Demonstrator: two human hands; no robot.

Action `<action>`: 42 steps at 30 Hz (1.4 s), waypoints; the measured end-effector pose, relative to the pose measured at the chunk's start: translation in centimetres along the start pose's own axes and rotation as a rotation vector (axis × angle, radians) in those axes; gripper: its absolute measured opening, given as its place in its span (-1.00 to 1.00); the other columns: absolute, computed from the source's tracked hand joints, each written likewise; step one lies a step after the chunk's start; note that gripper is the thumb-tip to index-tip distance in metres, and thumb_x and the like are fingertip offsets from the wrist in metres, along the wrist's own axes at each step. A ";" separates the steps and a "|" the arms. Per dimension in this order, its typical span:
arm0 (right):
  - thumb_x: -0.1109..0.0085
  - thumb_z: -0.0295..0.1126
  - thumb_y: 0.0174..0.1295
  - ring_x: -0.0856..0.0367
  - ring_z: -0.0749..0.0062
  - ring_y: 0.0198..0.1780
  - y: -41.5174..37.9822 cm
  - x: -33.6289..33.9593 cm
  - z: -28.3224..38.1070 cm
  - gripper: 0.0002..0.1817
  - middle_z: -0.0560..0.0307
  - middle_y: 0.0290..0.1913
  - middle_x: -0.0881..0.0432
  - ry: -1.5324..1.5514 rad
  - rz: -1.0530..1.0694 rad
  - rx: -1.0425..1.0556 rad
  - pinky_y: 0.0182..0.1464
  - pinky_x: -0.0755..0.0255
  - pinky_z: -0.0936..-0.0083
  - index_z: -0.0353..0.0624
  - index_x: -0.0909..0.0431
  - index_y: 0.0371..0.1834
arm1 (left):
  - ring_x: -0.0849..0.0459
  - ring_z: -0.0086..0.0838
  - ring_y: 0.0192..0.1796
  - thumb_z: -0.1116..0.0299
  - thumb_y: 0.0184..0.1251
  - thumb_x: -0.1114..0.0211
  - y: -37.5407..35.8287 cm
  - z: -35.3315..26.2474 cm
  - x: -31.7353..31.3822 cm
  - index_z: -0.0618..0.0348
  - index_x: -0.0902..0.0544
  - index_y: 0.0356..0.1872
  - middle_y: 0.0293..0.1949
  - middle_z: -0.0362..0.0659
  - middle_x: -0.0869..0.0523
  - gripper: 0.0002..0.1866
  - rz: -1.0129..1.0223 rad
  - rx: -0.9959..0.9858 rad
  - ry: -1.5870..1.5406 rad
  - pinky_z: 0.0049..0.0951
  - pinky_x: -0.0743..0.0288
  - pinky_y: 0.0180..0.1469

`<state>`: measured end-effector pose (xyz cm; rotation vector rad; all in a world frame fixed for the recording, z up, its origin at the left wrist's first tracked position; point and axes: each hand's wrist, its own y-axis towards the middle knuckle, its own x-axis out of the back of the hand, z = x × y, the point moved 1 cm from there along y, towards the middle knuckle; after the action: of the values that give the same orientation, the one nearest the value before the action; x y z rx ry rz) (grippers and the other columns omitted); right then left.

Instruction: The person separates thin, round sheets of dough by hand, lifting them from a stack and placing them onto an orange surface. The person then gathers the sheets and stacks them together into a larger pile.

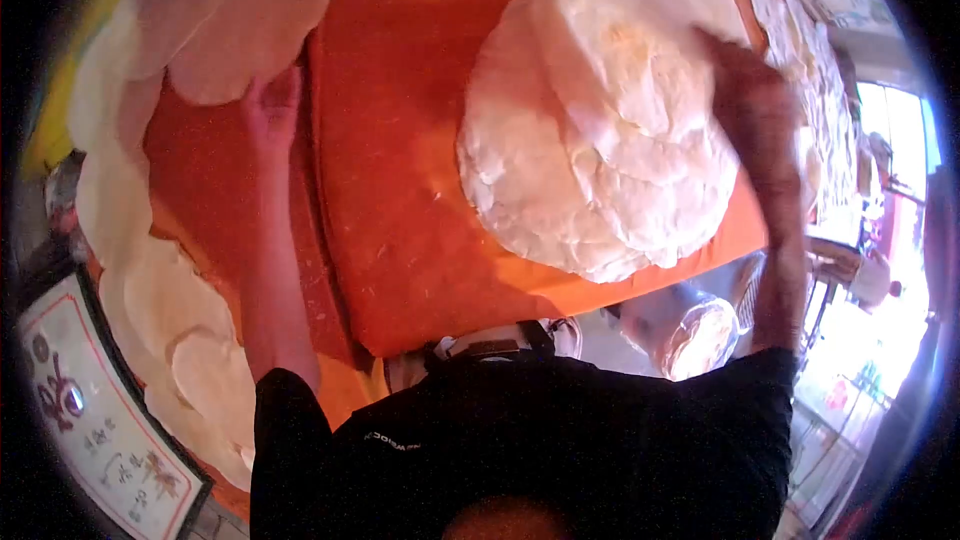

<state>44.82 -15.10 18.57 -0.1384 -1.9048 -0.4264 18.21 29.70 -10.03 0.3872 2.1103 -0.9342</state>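
Note:
My left hand [272, 105] is closed on the lower edge of a thin, pale dough round [225, 50] at the upper left. Other dough rounds [205, 365] overlap in a long row down the left side. My right hand [735, 65] is smeared by motion above the right part of a pile of flatbreads [600, 160], whose tops are wrinkled and puffed. A pale blurred shape stretches leftward from that hand over the pile. Whether my right fingers hold it cannot be made out.
An orange-red cloth [400, 170] covers the table, with a dark seam left of the middle. A framed sign [110, 420] stands at the lower left. More flatbreads [825, 110] lie at the far right. A clear plastic-wrapped bundle [700, 335] sits below the table's near edge.

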 end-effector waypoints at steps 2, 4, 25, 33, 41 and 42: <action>-0.06 -0.52 0.06 -0.64 0.09 -0.28 -5.2 -6.3 2.0 -0.55 0.01 -0.33 -0.61 -0.037 0.325 -0.123 -0.27 -0.55 0.17 -0.07 -0.53 0.10 | -0.54 0.04 0.16 0.30 0.43 -0.18 0.7 -0.2 -0.6 0.44 -0.47 0.06 0.05 0.16 -0.56 -0.63 -0.012 0.008 -0.092 0.01 -0.55 0.22; -0.08 -0.51 0.08 -0.63 0.07 -0.25 -8.9 -9.8 4.3 -0.57 0.01 -0.27 -0.61 0.212 0.519 -0.215 -0.28 -0.55 0.16 -0.09 -0.53 0.09 | -0.57 0.04 0.13 0.31 0.44 -0.15 1.4 0.8 -0.9 0.43 -0.47 0.08 0.07 0.16 -0.57 -0.63 -0.145 -0.037 -0.169 0.00 -0.55 0.22; -0.34 -0.49 0.04 -0.65 0.00 -0.16 -3.6 -6.0 15.6 -0.71 -0.06 -0.13 -0.63 0.735 0.093 -0.146 -0.17 -0.60 0.25 -0.21 -0.61 -0.12 | -0.58 -0.07 0.07 0.55 0.35 -0.14 3.3 -1.6 -4.1 0.27 -0.44 0.16 0.09 0.05 -0.55 -0.65 -0.024 -0.167 -0.057 -0.08 -0.63 0.15; -0.38 -0.50 0.02 -0.68 0.09 -0.20 1.9 -2.8 17.6 -0.76 0.02 -0.21 -0.68 0.913 -0.098 -0.186 -0.20 -0.60 0.36 -0.19 -0.64 -0.20 | -0.57 -0.31 0.08 0.53 0.32 -0.24 -16.3 1.5 -4.4 0.31 -0.48 0.11 0.08 -0.07 -0.56 -0.66 -0.071 -0.243 0.288 -0.41 -0.64 0.05; -0.46 -0.33 -0.01 -0.67 0.13 -0.17 2.9 -3.9 28.0 -0.67 -0.03 -0.17 -0.70 1.351 0.369 0.019 -0.12 -0.57 0.33 -0.19 -0.66 -0.16 | -0.64 -0.54 -0.12 0.22 0.47 -0.18 -32.0 9.0 7.7 0.15 -0.55 0.06 -0.07 -0.24 -0.68 -0.71 -0.159 0.023 0.462 -0.48 -0.54 -0.16; -0.49 -0.34 -0.03 -0.66 0.20 -0.21 3.3 -3.6 29.5 -0.62 -0.01 -0.15 -0.69 1.383 0.439 0.041 -0.15 -0.56 0.37 -0.19 -0.65 -0.11 | -0.63 -0.57 -0.15 0.20 0.52 -0.12 -31.9 9.5 8.3 0.18 -0.56 0.04 -0.08 -0.24 -0.68 -0.71 -0.143 0.011 0.444 -0.52 -0.53 -0.15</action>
<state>21.11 -1.12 6.84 -0.1644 -0.4905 -0.0911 0.75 0.70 -4.71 0.4902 2.5640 -1.0128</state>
